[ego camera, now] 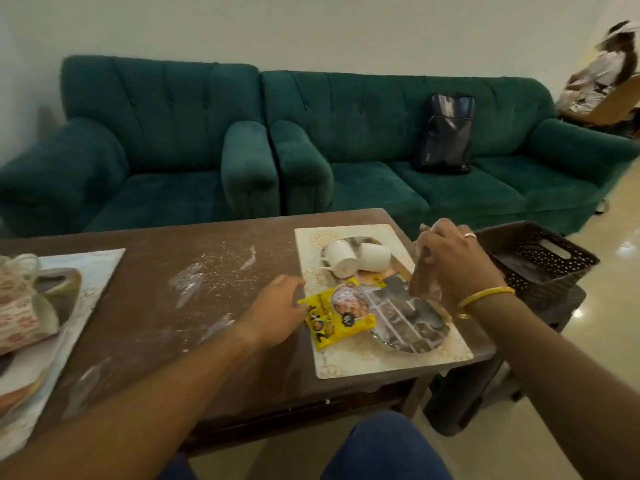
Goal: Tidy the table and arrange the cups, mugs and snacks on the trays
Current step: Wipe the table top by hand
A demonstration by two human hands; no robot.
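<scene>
Two white mugs [356,259] lie on their sides on a small dark tray [363,241] at the far end of a cream placemat [381,362]. A yellow snack packet [337,311] rests half on a patterned tray [412,327] nearer me. My left hand [277,311] lies on the table at the packet's left edge, fingers touching it. Above the tray's right side, my right hand [453,263] is closed on a crumpled brownish wrapper [424,285]. At the far left, patterned cups [17,303] sit on another tray [65,292].
The brown table [145,306] is strewn with white crumbs [221,268] and clear plastic scraps [188,284]. A dark perforated basket [540,258] stands on a stool right of the table. Green sofas [242,150] with a black bag [446,133] lie behind. A person [602,74] sits far right.
</scene>
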